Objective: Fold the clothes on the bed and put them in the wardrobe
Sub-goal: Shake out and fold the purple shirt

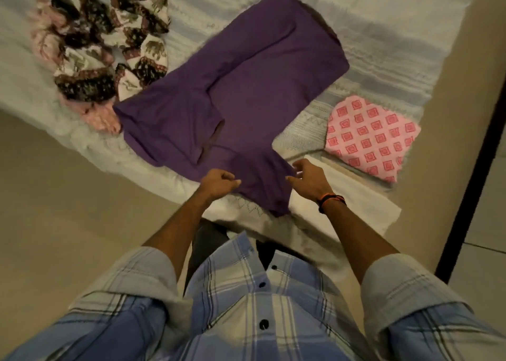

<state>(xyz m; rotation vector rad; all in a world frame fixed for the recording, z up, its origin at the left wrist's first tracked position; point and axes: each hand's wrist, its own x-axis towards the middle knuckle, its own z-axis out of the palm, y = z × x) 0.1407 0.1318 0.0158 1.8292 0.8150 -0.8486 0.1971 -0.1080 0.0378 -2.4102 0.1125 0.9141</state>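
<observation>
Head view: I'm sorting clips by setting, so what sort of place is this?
Most likely a bedroom in a home. A bed with a pale woven cover holds a spread purple garment, a crumpled elephant-print cloth and a folded pink patterned cloth, with tiled floor beside it.

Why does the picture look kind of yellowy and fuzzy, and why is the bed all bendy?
Head view: warm, dim indoor light tints the pale bed yellowish; the wide-angle lens bends the bed's edges; slight blur softens the purple shirt, the elephant-print pile and both hands, left hand, right hand; no strong glare.
</observation>
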